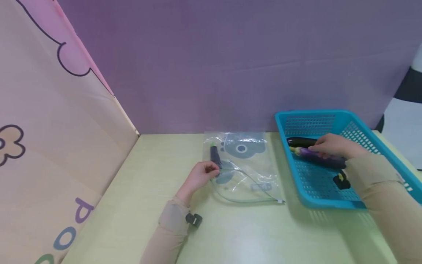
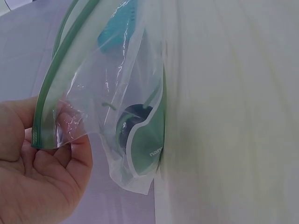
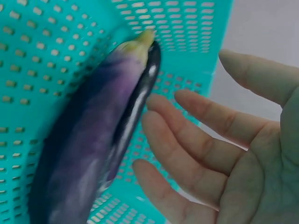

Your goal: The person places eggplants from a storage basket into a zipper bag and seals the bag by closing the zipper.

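Note:
My left hand (image 1: 199, 176) pinches the green-edged mouth of a clear zip bag (image 1: 244, 176), holding one end of its rim up so the mouth gapes. Through the film, a dark eggplant (image 1: 215, 156) with a green stem end is visible inside. In the left wrist view, thumb and curled fingers (image 2: 79, 161) meet at the bag's corner. My right hand (image 1: 333, 145) is over the basket, at a purple eggplant (image 1: 316, 157) with a pale stem end. The right wrist view shows its fingers (image 3: 187, 135) spread and only loosely bent. Beside that eggplant lies a slimmer, darker eggplant (image 3: 135, 112).
A turquoise perforated basket (image 1: 296, 179) stands at the right of the pale table (image 1: 158, 220), its wall close to the bag. A purple partition (image 1: 211, 73) runs along the back edge, and a printed panel (image 1: 59, 121) borders the left.

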A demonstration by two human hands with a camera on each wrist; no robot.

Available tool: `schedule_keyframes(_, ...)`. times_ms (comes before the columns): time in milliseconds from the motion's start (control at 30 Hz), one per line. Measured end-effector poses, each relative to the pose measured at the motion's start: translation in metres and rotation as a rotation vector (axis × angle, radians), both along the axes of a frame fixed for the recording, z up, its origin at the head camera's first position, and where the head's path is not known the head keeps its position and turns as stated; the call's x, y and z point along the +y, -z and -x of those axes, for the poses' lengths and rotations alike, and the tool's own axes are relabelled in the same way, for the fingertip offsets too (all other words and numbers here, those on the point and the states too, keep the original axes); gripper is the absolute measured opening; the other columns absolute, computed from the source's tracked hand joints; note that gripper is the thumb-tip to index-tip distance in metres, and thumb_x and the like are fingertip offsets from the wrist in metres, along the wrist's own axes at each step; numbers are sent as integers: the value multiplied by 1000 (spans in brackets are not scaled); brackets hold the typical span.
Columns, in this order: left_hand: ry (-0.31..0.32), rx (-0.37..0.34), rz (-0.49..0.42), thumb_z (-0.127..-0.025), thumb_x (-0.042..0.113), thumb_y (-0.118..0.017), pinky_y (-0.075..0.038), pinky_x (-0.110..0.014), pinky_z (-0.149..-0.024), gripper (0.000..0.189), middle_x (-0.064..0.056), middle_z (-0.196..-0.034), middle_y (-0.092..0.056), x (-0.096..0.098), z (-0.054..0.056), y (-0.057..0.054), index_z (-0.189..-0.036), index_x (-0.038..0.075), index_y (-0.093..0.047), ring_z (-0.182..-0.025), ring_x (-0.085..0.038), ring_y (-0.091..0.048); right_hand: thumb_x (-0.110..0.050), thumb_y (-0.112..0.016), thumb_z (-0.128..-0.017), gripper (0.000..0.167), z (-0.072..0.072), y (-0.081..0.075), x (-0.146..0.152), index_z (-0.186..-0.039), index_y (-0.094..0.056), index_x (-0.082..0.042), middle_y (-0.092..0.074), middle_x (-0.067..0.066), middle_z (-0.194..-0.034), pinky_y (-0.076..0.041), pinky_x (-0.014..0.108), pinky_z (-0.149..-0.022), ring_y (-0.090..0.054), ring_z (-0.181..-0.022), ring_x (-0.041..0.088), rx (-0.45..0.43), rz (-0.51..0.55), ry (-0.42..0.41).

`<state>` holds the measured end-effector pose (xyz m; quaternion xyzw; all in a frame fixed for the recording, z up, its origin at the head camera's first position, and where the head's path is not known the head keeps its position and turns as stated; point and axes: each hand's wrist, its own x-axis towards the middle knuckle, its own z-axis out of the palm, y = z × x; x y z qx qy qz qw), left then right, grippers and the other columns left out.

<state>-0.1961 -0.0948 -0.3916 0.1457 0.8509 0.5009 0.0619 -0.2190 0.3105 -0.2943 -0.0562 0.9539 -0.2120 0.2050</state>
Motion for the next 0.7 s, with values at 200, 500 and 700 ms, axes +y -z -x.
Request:
schedule_keyframes(200,-8,-6,1,-88,4,-61,-48,-21,-65,13,-11,-87,-66,-1,1,2,-98,-2,-65,-73,-10,-54,-26,-54,-91,43,9,16,12,-102,-58,15,-63,16,-81,-49,38,-60,-57,-71,23,119,-6,45)
schedule_keyframes(500,-1,-13,7,-88,4,-62,-49,-22,-66,13,-10,-88,-66,-1,2,2,-98,-2,-65,-74,-11,-54,-29,-62,-87,50,12,39,28,-107,-58,17,-59,36,-104,-49,52,-72,-57,-91,47,311,-42,95)
schedule_keyframes(700,-10,-14,10,-87,4,-62,-48,-23,-66,11,-10,-88,-66,0,2,1,-97,0,-66,-74,-11,-54,-27,-63,-87,50,9,40,31,-107,-57,18,-57,38,-106,-48,53,-71,-55,-92,49,367,-42,163)
